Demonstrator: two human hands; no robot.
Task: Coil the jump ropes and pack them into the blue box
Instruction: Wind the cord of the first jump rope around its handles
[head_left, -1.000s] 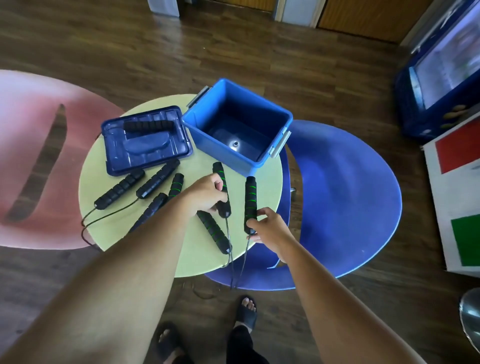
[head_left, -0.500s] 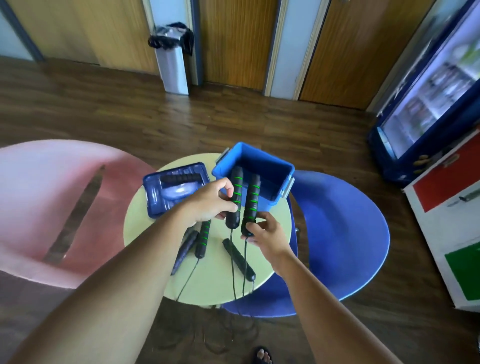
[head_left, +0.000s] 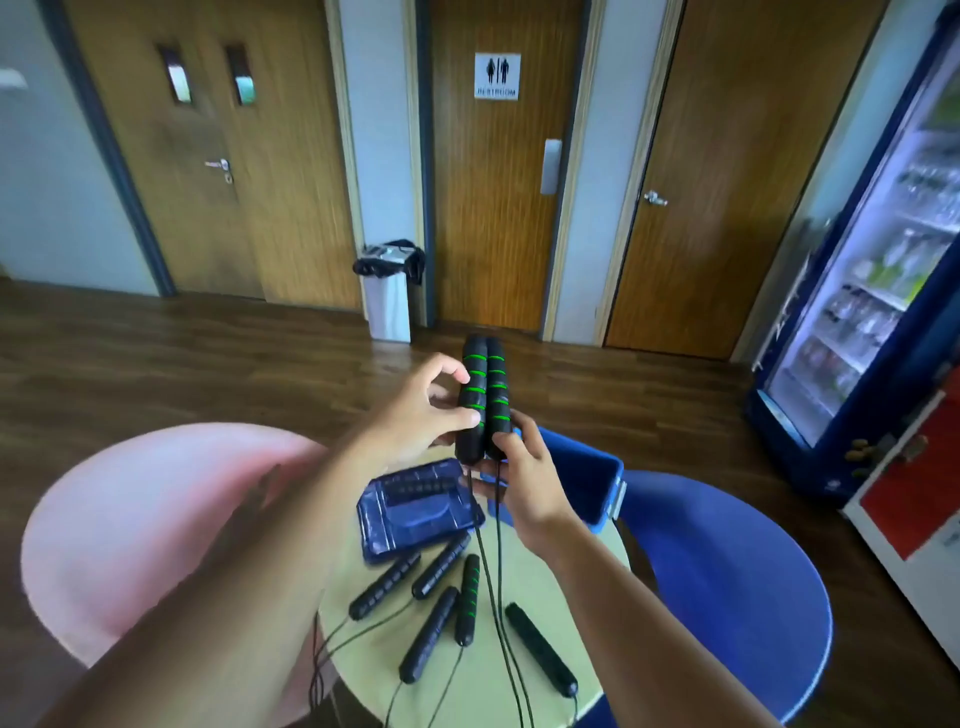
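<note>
Left hand (head_left: 415, 423) and right hand (head_left: 524, 486) each grip one of two light, rigid jump-rope handles (head_left: 483, 400), upright together above the worktop (head_left: 524, 577) near the blue box (head_left: 589, 478); their thin cord (head_left: 499, 571) looks limp, tangle-prone.

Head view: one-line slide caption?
Left hand and right hand hold two rope handles upright, side by side, above the table and blue box.
</note>
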